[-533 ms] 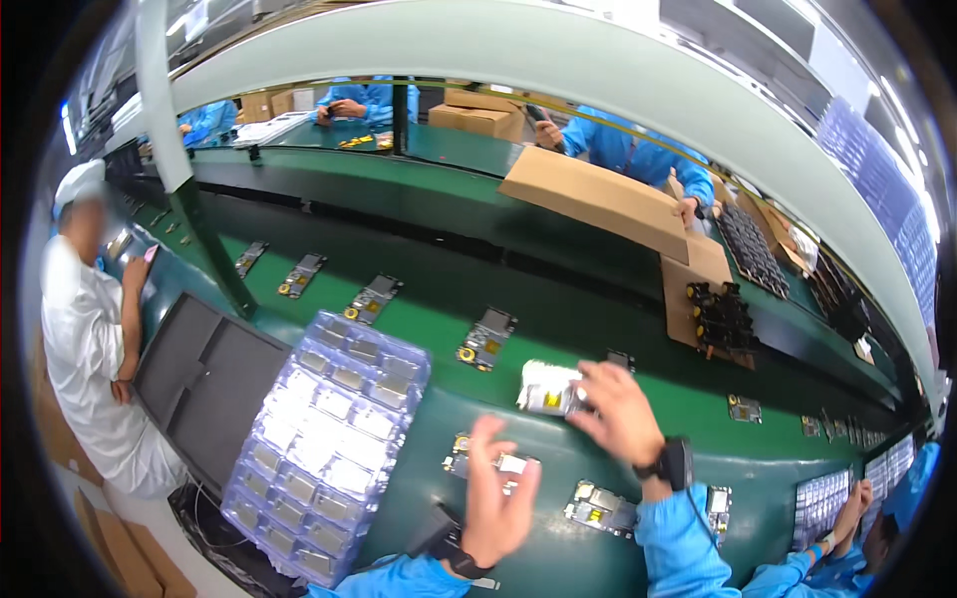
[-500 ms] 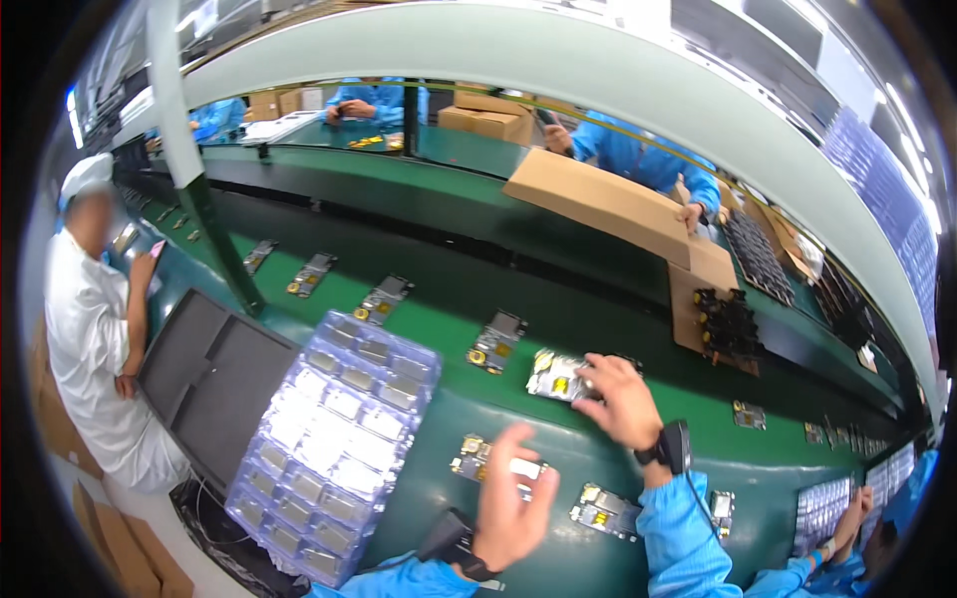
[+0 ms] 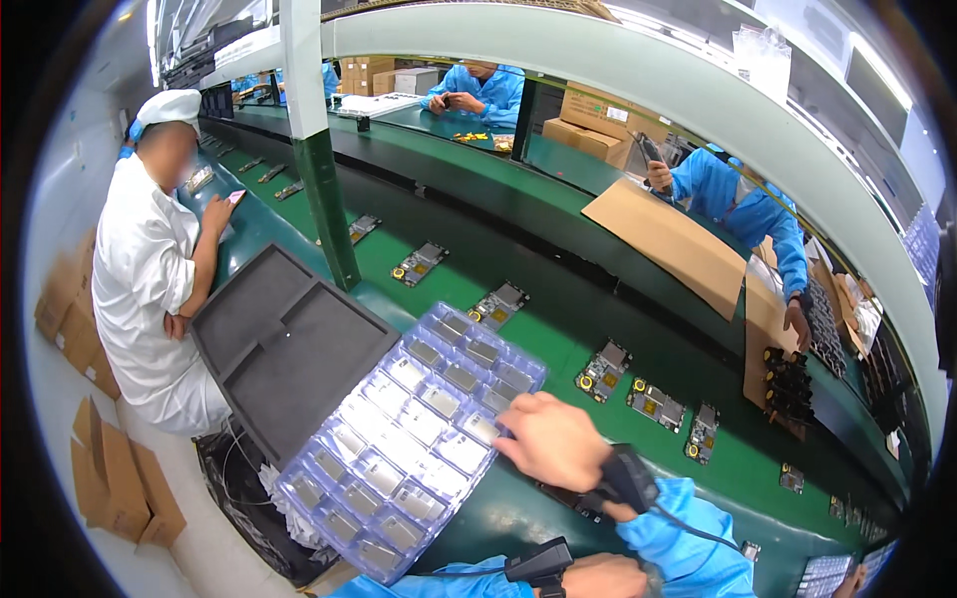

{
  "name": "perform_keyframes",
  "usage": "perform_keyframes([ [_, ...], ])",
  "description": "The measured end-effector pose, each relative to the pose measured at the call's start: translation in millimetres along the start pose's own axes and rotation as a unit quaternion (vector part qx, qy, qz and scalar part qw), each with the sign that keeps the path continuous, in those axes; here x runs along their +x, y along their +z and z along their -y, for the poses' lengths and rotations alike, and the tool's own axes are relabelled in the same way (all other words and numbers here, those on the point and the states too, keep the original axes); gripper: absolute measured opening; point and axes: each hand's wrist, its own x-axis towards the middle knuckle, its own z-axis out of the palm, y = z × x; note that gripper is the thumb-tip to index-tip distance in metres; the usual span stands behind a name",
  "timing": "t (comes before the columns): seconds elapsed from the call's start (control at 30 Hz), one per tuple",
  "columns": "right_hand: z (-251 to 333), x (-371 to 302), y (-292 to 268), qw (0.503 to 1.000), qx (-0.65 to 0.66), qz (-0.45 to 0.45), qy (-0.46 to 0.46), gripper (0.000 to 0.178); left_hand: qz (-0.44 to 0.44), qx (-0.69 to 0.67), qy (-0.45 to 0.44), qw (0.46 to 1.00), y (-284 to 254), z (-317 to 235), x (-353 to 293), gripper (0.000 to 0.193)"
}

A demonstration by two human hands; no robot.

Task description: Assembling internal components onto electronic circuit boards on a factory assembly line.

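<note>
My right hand (image 3: 558, 444) reaches across to the right edge of a clear plastic tray (image 3: 394, 444). The tray's pockets hold flat silvery rectangular pieces (image 3: 439, 401). The fingers of that hand are bent together at a pocket by the edge; what they pinch, if anything, is hidden. Under the right wrist a dark circuit board (image 3: 573, 501) partly shows on the green table. My left hand (image 3: 606, 578) is low at the bottom edge, blurred and cut off, with its fingers hidden. Near my right hand, circuit boards (image 3: 603, 369) with yellow round parts lie on the green belt.
A black foam tray (image 3: 299, 334) lies left of the plastic tray. A green and white post (image 3: 324, 199) stands behind it. At the left, a person in white (image 3: 150, 259) holds a phone. Across the belt, a person in blue (image 3: 743, 199) works beside cardboard (image 3: 668, 244).
The view has swung left. My right hand has left a circuit board on the belt and come to the tray's edge. My left hand has dropped toward the bottom edge.
</note>
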Motion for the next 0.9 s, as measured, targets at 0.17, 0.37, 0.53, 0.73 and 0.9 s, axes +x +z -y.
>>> perform_keyframes([
  [0.17,18.5,17.8,29.7,0.991,-0.015,-0.011,0.129,0.026,0.002,0.041,-0.055,0.998,40.9,23.9,-8.7,0.018],
  [0.37,6.7,5.3,24.0,0.981,0.091,-0.049,0.164,0.01,-0.141,0.043,-0.057,0.987,48.8,26.2,-9.1,0.018],
  [0.53,-20.6,-117.7,-16.9,0.962,0.204,-0.161,0.085,0.01,-0.009,-0.059,-0.045,0.997,-34.8,-16.6,1.0,0.013],
  [0.73,-18.3,-270.0,10.2,0.893,0.237,-0.241,0.298,0.012,-0.286,-0.097,-0.216,0.928,-35.4,-22.1,10.1,0.012],
  [0.9,-0.9,-291.6,9.1,0.904,0.25,-0.304,0.17,0.016,-0.227,-0.093,-0.141,0.959,0.2,-23.8,21.9,0.014],
])
